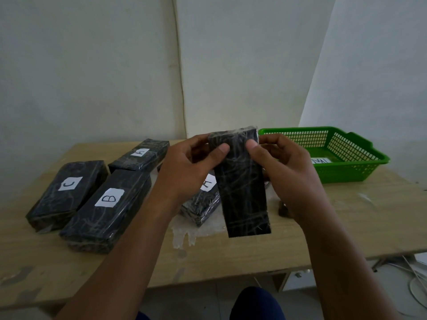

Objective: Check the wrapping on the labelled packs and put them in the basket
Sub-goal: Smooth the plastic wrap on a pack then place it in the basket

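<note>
A black pack wrapped in clear film (242, 188) is held up on end above the table, its label side turned away from me. My left hand (189, 167) and my right hand (284, 165) pinch its upper end, thumbs on the near face. On the table lie a pack labelled C (67, 192), a pack labelled B (106, 209), a far pack labelled A (141, 157) and a second pack labelled A (203, 199), partly hidden behind the held pack. The green basket (346, 167) stands at the far right with a white label inside.
The wooden table (231, 255) has a pale stain near its middle. White cables (413, 278) lie on the floor to the right. A white wall rises right behind the table. My knee in blue cloth (256, 303) shows under the near edge.
</note>
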A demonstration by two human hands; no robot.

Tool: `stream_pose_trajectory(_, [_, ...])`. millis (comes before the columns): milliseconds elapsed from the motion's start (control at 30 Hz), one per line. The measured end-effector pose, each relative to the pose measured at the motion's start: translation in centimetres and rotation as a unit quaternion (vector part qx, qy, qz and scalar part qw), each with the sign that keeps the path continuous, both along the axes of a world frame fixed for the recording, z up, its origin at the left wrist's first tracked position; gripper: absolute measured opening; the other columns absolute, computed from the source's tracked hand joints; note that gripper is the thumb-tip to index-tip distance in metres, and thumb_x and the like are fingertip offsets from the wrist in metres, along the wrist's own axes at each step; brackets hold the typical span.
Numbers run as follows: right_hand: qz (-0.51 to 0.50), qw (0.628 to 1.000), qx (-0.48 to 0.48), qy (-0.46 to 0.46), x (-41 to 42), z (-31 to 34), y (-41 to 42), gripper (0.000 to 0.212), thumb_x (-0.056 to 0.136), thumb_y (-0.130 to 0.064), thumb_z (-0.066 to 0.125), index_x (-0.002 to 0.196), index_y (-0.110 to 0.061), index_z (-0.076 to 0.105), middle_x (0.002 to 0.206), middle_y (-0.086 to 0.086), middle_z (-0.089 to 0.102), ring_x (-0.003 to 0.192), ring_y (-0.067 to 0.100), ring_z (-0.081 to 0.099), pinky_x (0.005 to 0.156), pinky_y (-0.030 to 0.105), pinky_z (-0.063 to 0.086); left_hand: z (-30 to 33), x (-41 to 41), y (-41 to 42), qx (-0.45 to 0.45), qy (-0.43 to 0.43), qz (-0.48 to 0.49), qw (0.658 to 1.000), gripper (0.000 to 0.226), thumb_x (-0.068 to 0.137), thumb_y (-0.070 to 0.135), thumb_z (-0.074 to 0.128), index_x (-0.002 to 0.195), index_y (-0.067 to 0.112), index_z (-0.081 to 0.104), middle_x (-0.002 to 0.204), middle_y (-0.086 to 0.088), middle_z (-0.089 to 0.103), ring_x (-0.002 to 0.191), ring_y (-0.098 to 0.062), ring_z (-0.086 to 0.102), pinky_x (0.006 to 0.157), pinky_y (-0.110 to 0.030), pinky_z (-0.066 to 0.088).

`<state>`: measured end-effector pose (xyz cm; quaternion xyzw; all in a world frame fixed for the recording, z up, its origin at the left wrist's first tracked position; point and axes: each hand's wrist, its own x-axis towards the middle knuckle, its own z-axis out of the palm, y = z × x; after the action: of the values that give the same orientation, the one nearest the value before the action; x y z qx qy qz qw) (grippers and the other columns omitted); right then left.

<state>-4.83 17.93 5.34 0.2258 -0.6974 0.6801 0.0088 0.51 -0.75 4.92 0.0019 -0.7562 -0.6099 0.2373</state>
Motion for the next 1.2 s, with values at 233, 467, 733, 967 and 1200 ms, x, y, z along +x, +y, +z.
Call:
stream_pose_trajectory(233, [0.027,0.996,-0.017,0.088,0.2,-0.4,0.0,0.023,0.086,-0.031,0.077,0.106,-0.024,0.068,0.091,-0.017,0.074,0.085,0.007,0.076,0.072,0.025,0.062,-0.2,0.0,-0.7,-0.013,0.003,-0.027,1.0,0.06,0.085,0.035,0.072,0.143,0.024,0.063,0.124,0.014,0.076,0.122,-0.002,0.068,0.109,-0.033,0.053])
stream_pose_trajectory(467, [0.055,0.989,-0.042,0.134,0.2,-1.3,-0.3,0.027,0.089,-0.028,0.071,0.114,-0.026,0.062,0.1,-0.022,0.071,0.096,0.01,0.074,0.077,0.028,0.061,-0.3,-0.2,-1.1,-0.033,0.027,-0.049,0.998,0.054,0.1,0.009,0.066,0.149,0.027,0.055,0.128,0.019,0.072,0.128,0.004,0.062,0.104,-0.015,0.049])
stream_pose_trajectory(733, [0.084,0.993,-0.056,0.059,-0.3,-1.5,0.3,0.032,0.096,-0.03,0.061,0.124,-0.014,0.062,0.115,0.01,0.075,0.107,0.021,0.076,0.086,0.034,0.062,0.4,0.5,-0.3,-0.03,0.054,-0.007,0.998,0.026,0.091,0.023,0.08,0.115,0.032,0.079,0.108,0.007,0.082,0.107,-0.012,0.076,0.1,-0.04,0.059])
stream_pose_trajectory(967, [0.095,0.993,-0.073,0.019,-0.2,-1.9,0.2,0.032,0.095,-0.031,0.06,0.124,-0.019,0.064,0.111,0.01,0.077,0.101,0.016,0.077,0.08,0.026,0.061,0.5,0.6,0.1,-0.027,0.038,0.009,0.999,0.022,0.091,0.025,0.08,0.112,0.03,0.081,0.1,0.007,0.083,0.098,-0.013,0.078,0.094,-0.034,0.062])
stream_pose_trajectory(1200, [0.112,0.99,0.054,-0.061,-0.6,-3.6,-0.1,0.048,0.087,-0.031,0.077,0.132,-0.024,0.062,0.115,0.004,0.079,0.102,0.023,0.079,0.088,0.049,0.065,0.4,0.0,-0.3,0.058,-0.002,0.052,0.997,0.03,0.096,0.038,0.072,0.123,0.026,0.076,0.104,0.01,0.082,0.097,-0.003,0.077,0.087,-0.024,0.06])
